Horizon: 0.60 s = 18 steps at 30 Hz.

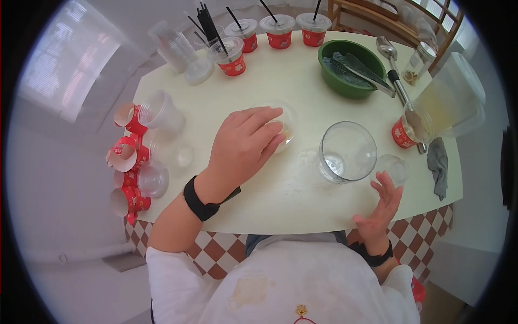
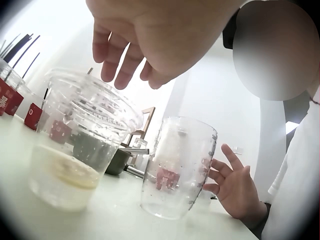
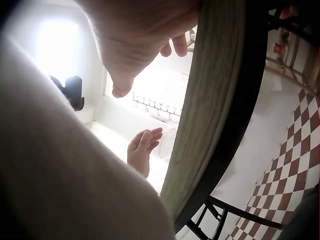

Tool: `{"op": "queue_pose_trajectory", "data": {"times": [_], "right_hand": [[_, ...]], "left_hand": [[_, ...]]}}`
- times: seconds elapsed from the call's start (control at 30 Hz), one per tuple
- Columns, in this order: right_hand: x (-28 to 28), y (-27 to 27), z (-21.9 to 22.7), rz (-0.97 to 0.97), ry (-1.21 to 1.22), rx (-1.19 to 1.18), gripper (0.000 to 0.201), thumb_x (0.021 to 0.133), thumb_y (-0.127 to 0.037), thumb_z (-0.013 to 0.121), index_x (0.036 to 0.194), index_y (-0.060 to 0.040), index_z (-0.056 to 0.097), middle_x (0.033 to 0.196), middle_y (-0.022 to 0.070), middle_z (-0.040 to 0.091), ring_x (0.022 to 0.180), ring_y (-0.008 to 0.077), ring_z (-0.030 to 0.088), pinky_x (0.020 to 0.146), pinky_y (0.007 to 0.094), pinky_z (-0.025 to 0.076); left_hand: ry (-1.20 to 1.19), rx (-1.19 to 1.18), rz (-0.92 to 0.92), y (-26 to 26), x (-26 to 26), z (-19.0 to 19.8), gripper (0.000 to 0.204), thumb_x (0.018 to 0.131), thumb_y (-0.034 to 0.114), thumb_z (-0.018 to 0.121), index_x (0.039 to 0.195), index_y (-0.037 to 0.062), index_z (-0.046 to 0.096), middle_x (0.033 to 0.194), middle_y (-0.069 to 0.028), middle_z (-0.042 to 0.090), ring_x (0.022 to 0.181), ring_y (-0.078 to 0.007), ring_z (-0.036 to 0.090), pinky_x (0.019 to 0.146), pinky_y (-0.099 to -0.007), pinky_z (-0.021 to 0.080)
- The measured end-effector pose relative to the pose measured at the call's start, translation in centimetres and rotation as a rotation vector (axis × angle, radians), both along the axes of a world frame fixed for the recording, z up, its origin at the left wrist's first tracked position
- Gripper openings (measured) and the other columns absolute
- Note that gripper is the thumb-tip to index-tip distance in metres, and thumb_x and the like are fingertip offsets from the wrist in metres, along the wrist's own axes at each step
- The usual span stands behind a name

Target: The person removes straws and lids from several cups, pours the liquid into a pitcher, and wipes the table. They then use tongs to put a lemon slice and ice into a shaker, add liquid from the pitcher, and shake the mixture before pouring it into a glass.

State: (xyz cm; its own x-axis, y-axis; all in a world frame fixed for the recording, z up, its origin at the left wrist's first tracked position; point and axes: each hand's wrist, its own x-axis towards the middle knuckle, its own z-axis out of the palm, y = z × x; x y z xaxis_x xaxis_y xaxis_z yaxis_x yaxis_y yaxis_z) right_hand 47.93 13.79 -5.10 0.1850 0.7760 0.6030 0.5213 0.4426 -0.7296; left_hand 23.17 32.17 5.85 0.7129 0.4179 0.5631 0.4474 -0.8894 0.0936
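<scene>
My left hand [image 1: 245, 137] reaches over a clear plastic cup [image 1: 288, 116] at the middle of the table, its fingers loosely extended. The left wrist view has the fingertips hovering above the cup's rim, with a pale lemon slice [image 2: 75, 171] in clear liquid inside. The hand hides part of the cup from the head camera. To the right of that cup stands a wide clear glass [image 1: 348, 154], upright with drops on its wall. My right hand [image 1: 380, 208] is raised at the table's front edge near the glass, fingers spread and holding nothing. A clear round lid [image 1: 393, 169] lies just beyond it.
Red-sleeved cups with black straws [image 1: 278, 32] line the back. A green bowl [image 1: 353, 89] holds tongs [image 1: 367, 75]. Rightward are a long spoon [image 1: 396, 81], pitcher [image 1: 450, 102], red-sleeved cup [image 1: 402, 135] and grey cloth [image 1: 438, 170]. Cup sleeves [image 1: 127, 154] and plastic cups [image 1: 161, 110] sit left.
</scene>
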Motion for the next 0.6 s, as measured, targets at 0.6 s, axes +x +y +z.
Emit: {"op": "queue_pose_trajectory", "data": {"times": [0.6], "right_hand": [[-0.6,-0.1,0.6,-0.100,0.023,-0.134,0.090,0.073,-0.049,0.068,0.131,0.0053,0.028,0.129,0.0206,0.038,0.115,0.0315,0.044,0.091,0.0415,0.039]], "left_hand": [[0.202,-0.227,0.090,2.8,2.4,-1.9,0.043,0.087,0.036,0.053,0.113,0.0017,0.051,0.131,-0.0111,0.044,0.124,-0.0299,0.037,0.102,-0.0484,0.027]]}}
